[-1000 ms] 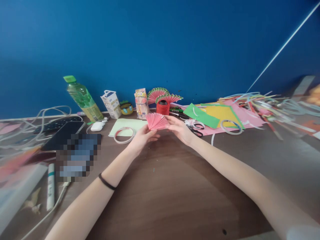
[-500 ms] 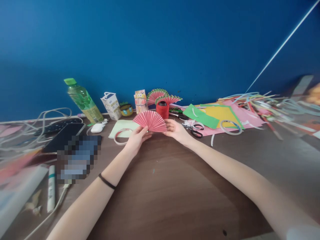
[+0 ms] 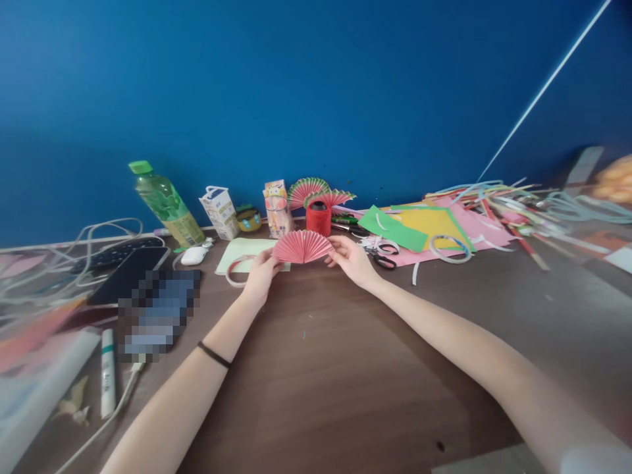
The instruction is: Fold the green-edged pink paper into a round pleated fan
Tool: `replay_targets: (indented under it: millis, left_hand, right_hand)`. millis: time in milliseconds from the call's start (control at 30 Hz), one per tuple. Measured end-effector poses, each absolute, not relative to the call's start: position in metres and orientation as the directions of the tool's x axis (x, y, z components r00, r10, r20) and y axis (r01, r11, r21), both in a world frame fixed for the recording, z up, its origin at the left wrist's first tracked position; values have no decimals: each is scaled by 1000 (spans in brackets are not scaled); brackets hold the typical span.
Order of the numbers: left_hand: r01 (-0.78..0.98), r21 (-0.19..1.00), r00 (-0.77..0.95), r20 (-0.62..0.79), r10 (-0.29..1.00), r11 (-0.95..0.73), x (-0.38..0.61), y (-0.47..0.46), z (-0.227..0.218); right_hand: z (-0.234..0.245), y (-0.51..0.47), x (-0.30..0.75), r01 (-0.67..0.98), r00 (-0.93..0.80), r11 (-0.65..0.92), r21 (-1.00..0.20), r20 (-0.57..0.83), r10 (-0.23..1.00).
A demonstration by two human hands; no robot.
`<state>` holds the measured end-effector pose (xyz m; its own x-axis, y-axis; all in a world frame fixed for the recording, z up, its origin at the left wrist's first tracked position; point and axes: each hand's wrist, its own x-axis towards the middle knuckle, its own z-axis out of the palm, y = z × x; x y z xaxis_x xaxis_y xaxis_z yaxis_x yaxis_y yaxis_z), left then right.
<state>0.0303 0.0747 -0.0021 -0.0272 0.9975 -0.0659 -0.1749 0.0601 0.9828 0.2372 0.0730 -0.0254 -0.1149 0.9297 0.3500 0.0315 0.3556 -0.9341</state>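
A pink pleated paper fan [image 3: 303,246] is spread in a half circle just above the desk, its curved edge toward the wall. My left hand [image 3: 264,271] pinches its left end, and my right hand [image 3: 351,259] grips the right end between thumb and fingers. Right behind it stands a red spool [image 3: 318,220] with a dark top. Two more pleated fans with green edges [image 3: 310,192] lean against the wall behind the spool. Beside my left hand, a tape roll [image 3: 234,276] rests partly on a pale green sheet [image 3: 231,251].
Black-handled scissors [image 3: 385,261], coloured paper [image 3: 419,220] and another tape roll [image 3: 450,250] lie right of my right hand. A bottle [image 3: 165,204], a carton [image 3: 220,212] and a small box [image 3: 278,209] stand along the wall. A phone [image 3: 165,309] and a marker [image 3: 108,374] lie at left.
My left hand has shifted from the fan's lower middle to its left end. The fan has moved slightly right and down and now sits flatter between both hands.
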Motion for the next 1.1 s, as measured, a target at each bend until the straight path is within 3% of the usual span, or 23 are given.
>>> replay_targets:
  millis: [233,367,500,633,800,967,1100]
  left_hand:
    - [-87,995,-30,-44,999,41,23,85,-13]
    - [39,998,-49,55,997,-53,22,83,-10]
    - [321,934,-3,164,986,-154,22,76,-8]
    - [545,801,100,232,968,-248,25,69,-8]
    - [540,766,233,262,936,-349,26,69,-8]
    - [596,651,383,282,879,-469,23,71,-9]
    - [566,681,380,284,880,-465,22,72,-10]
  right_hand:
    - [-24,75,239,-72,-147,249,-966,257,955]
    - [-25,74,246,-70,-126,183,-981,191,973]
    - [-26,71,248,46,-171,216,-975,205,964]
    - [-23,67,245,309,-222,390,-868,333,917]
    - [-24,64,242,507,-323,557,-658,454,830]
    - [-17,61,247,526,-240,522,-671,472,848]
    - [4,71,277,575,-23,444,-687,529,848]
